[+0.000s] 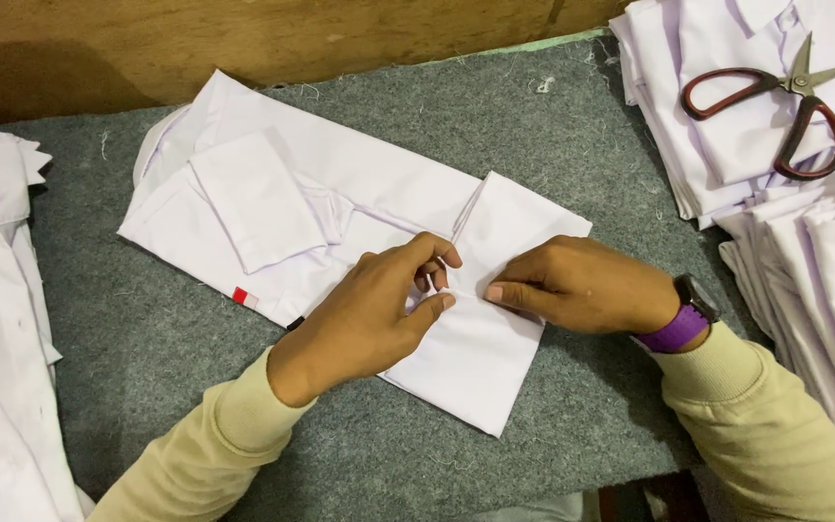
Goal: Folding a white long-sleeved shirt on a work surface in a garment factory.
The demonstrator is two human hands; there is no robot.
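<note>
Left hand (369, 324) and right hand (572, 285) pinch the white shirt's (340, 193) fold, hiding the crease beneath.

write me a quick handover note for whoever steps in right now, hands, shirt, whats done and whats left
Left hand: fingers pinching the folded end of the white shirt.
Right hand: pressing the same fold flat from the other side.
Shirt lies on the grey felt mat, sleeve folded in, lower part folded over.
Done: most folds. Left: finish this fold.
Folded shirt stack at right, with scissors on top.
</note>
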